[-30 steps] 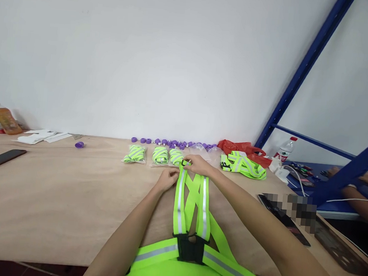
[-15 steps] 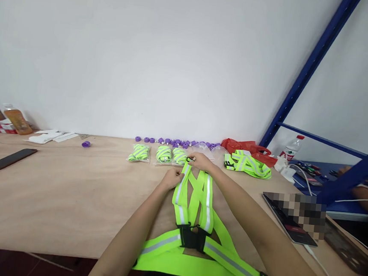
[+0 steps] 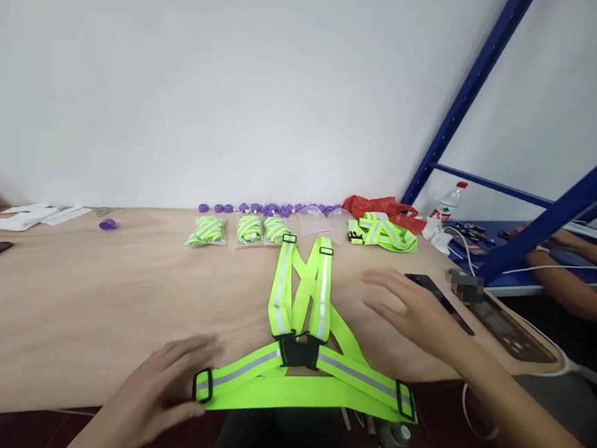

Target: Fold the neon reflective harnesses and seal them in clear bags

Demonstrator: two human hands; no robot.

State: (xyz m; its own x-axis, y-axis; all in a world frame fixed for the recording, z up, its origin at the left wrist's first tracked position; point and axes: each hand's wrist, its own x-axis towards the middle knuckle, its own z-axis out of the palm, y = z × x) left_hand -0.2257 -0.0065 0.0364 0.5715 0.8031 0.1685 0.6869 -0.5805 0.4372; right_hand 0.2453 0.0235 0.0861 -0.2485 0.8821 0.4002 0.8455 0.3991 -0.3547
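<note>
A neon yellow-green reflective vest (image 3: pixel 323 299) of elastic straps lies spread at the table's front edge, its waist band reaching over the edge. Its black buckle (image 3: pixel 299 353) sits at the middle, and black slide adjusters show on the shoulder straps and at both waist ends. My left hand (image 3: pixel 159 386) is beside the left waist adjuster, fingers apart; whether it touches the strap I cannot tell. To the right of the vest, my right hand (image 3: pixel 411 307) hovers above the table with fingers spread, holding nothing.
Behind the vest lie several bagged vests (image 3: pixel 250 229), purple rolls (image 3: pixel 273 210), clear bags (image 3: pixel 319 222), another loose vest (image 3: pixel 384 233) and a red bag (image 3: pixel 380 209). At right are a phone (image 3: pixel 441 303), a blue frame (image 3: pixel 467 92) and another person's arm (image 3: pixel 565 282).
Both hands have let go of the vest's shoulder strap. The left came down toward the waist band, the right moved away to the right. The view has shifted right.
</note>
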